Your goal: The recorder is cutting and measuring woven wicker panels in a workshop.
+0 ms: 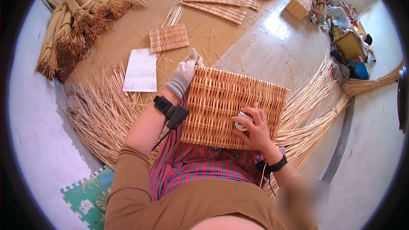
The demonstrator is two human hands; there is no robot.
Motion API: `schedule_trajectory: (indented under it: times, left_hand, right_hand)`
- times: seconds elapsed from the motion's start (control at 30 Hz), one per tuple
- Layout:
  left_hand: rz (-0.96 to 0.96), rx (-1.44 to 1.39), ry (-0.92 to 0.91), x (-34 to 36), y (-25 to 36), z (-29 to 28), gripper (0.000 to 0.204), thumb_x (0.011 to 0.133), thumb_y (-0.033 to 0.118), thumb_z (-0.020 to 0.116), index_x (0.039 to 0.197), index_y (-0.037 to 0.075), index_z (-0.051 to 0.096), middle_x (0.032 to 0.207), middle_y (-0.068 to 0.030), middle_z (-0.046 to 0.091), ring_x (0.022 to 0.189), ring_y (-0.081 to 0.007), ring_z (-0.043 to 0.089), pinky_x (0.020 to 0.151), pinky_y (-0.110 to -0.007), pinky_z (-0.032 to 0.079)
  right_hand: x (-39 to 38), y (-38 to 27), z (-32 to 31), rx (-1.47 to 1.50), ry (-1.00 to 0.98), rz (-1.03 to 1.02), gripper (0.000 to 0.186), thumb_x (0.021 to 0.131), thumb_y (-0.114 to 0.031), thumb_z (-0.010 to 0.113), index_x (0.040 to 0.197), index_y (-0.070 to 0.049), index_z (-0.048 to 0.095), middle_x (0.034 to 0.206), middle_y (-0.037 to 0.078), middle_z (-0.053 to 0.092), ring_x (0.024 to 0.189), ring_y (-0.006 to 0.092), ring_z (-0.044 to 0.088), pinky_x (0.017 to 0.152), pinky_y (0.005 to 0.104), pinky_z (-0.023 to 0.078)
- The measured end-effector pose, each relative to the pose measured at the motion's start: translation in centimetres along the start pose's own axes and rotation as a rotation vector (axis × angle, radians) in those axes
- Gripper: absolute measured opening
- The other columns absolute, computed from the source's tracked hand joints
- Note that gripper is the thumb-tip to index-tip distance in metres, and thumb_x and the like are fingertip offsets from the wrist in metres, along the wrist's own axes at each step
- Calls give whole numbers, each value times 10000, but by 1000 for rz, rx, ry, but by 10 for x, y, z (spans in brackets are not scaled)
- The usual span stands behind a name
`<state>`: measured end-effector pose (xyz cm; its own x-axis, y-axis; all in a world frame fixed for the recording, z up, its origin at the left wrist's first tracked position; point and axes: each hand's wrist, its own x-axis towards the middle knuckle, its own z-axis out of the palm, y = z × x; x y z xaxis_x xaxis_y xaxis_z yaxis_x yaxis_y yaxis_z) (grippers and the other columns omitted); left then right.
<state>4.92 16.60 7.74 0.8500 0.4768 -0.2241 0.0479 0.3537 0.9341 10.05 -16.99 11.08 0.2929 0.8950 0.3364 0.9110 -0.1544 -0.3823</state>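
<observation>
A rectangular woven wicker panel (221,102) rests over my lap, tilted, its rods shiny and light brown. My left hand (185,73), in a pale knitted glove, closes on the panel's far left corner with the thumb up. Bare, my right hand (254,128) lies over the panel's right part. Its bent fingers hold a small round white object that looks like a tape measure (242,122) against the weave. The fingers partly cover it. Striped cloth (200,162) covers my legs under the panel.
Loose peeled rods (98,119) spread at my left, more (311,106) at my right. Beyond lie a printed white sheet (140,70), a small woven piece (169,38) and long woven strips (221,4). Rod bundles (81,25) stand far left. Other people (320,10) sit far right.
</observation>
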Motion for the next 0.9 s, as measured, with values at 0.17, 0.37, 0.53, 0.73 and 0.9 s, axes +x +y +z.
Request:
schedule_trajectory:
  times: [0.17, 0.37, 0.53, 0.73, 0.9]
  left_hand:
    - [-37, -28, 111, 9, -8, -4, 616, 1086, 663, 399, 786, 145, 546, 717, 44, 526, 634, -98, 478, 623, -266, 438]
    - [-59, -108, 108, -2, 2, 3, 572, 1095, 613, 445, 748, 158, 453, 689, 37, 474, 604, -108, 440, 574, -276, 420]
    - [-57, -133, 120, -3, -2, -3, 575, 1085, 626, 462, 744, 163, 459, 681, 40, 472, 600, -101, 441, 559, -266, 407]
    - [-53, -81, 186, -6, 2, 2, 573, 1080, 639, 456, 761, 164, 492, 684, 39, 487, 595, -104, 460, 559, -265, 423]
    - [100, -220, 223, -20, 14, -8, 530, 1109, 563, 441, 996, 88, 646, 860, -4, 671, 778, -126, 652, 751, -299, 576]
  right_hand:
    - [3, -1, 3, -9, 1, -4, 459, 844, -317, 839, 1280, -281, 702, 1303, 66, 578, 1196, 315, 561, 1044, 488, 456]
    - [7, 1, 2, -21, -19, -21, 437, 845, -302, 831, 1262, -275, 702, 1306, 65, 573, 1202, 315, 555, 1041, 479, 452]
    - [9, 1, 3, -35, -19, -34, 432, 852, -303, 828, 1263, -275, 699, 1307, 67, 571, 1202, 318, 553, 1034, 475, 454]
    - [9, 2, 7, -49, 5, -41, 425, 852, -297, 833, 1256, -273, 703, 1307, 68, 578, 1175, 320, 563, 998, 472, 480]
    - [10, -1, 2, 94, 37, 1, 373, 899, -229, 786, 1256, -189, 689, 1248, 104, 607, 1124, 308, 588, 983, 420, 484]
